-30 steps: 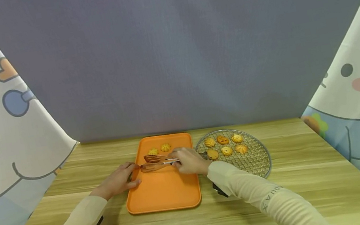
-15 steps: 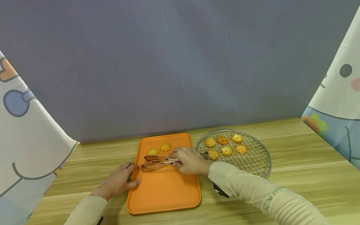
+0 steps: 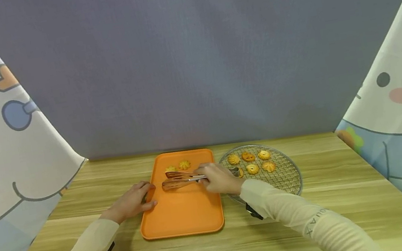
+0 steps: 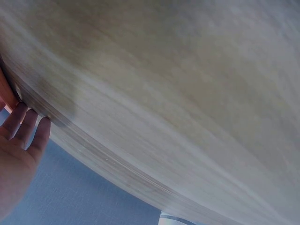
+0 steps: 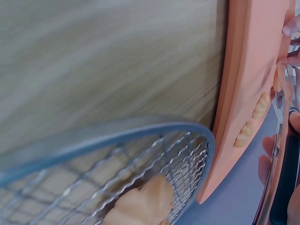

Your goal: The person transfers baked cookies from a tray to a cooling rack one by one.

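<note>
My right hand point(image 3: 220, 178) grips a pair of tongs point(image 3: 176, 183) with brown slotted tips and a metal handle. The tips hang over the orange tray point(image 3: 180, 216), pointing left and slightly apart. Whether they touch anything is too small to tell. My left hand point(image 3: 130, 202) rests on the tray's left rim, its fingers point(image 4: 25, 129) fairly straight and spread in the left wrist view. Two yellow flower-shaped cookies point(image 3: 184, 164) lie on the tray's far part, just beyond the tongs. The tongs' rear end partly covers a cookie on the rack.
Right of the tray stands a round wire rack point(image 3: 284, 178) with a metal rim, bearing several cookies point(image 3: 248, 156) in two rows. Both stand on a wooden table point(image 3: 341, 208). A grey cloth point(image 3: 188, 56) rises at the table's back, with printed cloths at both sides.
My right hand and the tongs have shifted slightly to the right, and the tongs' rear end covers more of the nearest cookie on the rack. My left hand stays on the rim.
</note>
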The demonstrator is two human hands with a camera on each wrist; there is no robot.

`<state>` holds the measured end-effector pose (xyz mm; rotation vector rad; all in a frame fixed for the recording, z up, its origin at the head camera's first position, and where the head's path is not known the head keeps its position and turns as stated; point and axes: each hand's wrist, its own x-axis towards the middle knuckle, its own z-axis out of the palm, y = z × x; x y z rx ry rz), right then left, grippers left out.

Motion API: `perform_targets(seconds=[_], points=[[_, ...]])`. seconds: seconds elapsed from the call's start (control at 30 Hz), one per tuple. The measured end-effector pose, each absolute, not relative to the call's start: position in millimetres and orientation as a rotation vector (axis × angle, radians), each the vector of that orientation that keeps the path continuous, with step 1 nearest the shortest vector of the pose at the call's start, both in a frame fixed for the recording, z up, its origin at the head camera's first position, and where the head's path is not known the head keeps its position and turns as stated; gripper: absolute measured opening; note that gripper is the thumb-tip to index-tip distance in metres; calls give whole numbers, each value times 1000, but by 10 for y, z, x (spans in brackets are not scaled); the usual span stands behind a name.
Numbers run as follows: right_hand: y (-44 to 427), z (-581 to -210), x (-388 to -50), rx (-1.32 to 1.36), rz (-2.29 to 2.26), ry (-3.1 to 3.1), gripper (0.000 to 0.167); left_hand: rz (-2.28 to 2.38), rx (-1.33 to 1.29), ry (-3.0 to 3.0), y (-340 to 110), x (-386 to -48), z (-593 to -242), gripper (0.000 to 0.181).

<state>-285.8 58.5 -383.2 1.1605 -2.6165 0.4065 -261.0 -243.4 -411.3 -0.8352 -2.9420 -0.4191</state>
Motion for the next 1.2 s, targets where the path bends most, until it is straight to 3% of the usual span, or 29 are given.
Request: perform_targets(seconds=[1.2], points=[[1614, -3681, -2586, 1030, 538, -2667, 32, -448, -867, -2889, -2432, -2582, -4103, 43]])
